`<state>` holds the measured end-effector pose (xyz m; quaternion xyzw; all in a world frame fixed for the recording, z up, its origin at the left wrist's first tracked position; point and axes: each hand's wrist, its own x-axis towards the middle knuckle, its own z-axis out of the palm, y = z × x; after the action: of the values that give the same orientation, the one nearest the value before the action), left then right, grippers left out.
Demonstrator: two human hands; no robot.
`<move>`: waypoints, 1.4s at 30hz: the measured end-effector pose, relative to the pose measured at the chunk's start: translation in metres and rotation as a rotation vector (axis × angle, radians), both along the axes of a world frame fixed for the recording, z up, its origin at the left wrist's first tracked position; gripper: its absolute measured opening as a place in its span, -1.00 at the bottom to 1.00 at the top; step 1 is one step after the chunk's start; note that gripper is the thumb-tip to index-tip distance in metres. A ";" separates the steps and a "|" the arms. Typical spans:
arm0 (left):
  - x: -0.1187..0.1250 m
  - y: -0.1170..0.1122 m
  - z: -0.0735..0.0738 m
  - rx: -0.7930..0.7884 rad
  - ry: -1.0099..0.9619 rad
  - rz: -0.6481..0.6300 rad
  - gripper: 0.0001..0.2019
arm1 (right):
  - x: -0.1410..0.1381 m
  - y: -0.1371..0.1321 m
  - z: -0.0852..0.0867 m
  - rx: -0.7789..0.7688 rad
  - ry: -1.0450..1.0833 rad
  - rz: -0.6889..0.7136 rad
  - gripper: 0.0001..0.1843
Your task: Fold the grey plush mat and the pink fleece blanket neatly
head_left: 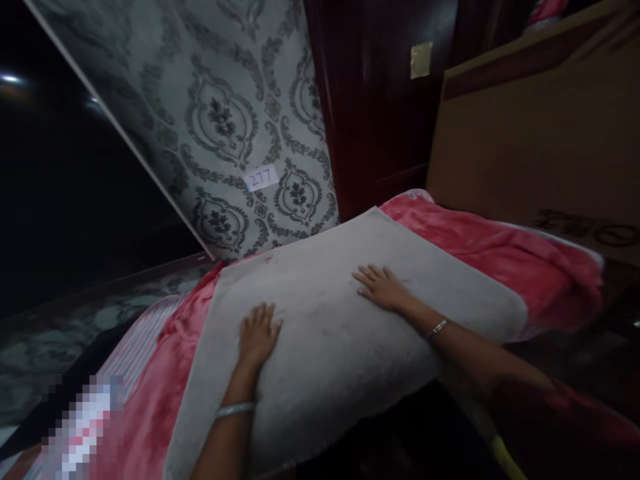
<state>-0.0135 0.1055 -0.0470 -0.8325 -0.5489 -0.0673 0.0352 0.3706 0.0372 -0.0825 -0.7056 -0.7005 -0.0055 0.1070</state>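
Note:
A light grey cloth [320, 360] is spread over a red plush blanket [500, 253], its near edge hanging down toward me. My left hand [259, 337] lies flat on the left part of the cloth, fingers spread, a bracelet on its wrist. Farther right and a little higher, my right hand [383, 287] also rests palm down on the cloth with its fingers apart. Neither hand holds anything. Faint creases and dark marks show on the cloth between and around the hands.
A big cardboard box [540, 140] stands at the back right, beside a dark red door [375, 100]. Behind the cloth is a patterned wall [225, 120] bearing a paper label [261, 178] marked 277. A striped fabric [145, 333] and a blurred-out area lie at left, below a dark screen-like panel [65, 180].

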 end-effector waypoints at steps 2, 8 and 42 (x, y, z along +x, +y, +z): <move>-0.034 0.013 0.000 -0.012 0.045 0.106 -0.37 | 0.044 -0.009 0.002 -0.030 -0.009 -0.154 -0.31; -0.133 0.031 -0.013 0.058 0.029 0.300 -0.40 | 0.149 -0.046 -0.003 -0.077 0.035 -0.491 -0.26; 0.067 -0.147 -0.010 -0.087 0.016 -0.261 -0.41 | -0.090 -0.106 -0.009 0.102 -0.011 0.269 -0.44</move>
<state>0.0530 -0.0414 -0.0567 -0.8980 -0.4380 -0.0410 -0.0054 0.2808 -0.0692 -0.0910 -0.5990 -0.7880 -0.0308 0.1387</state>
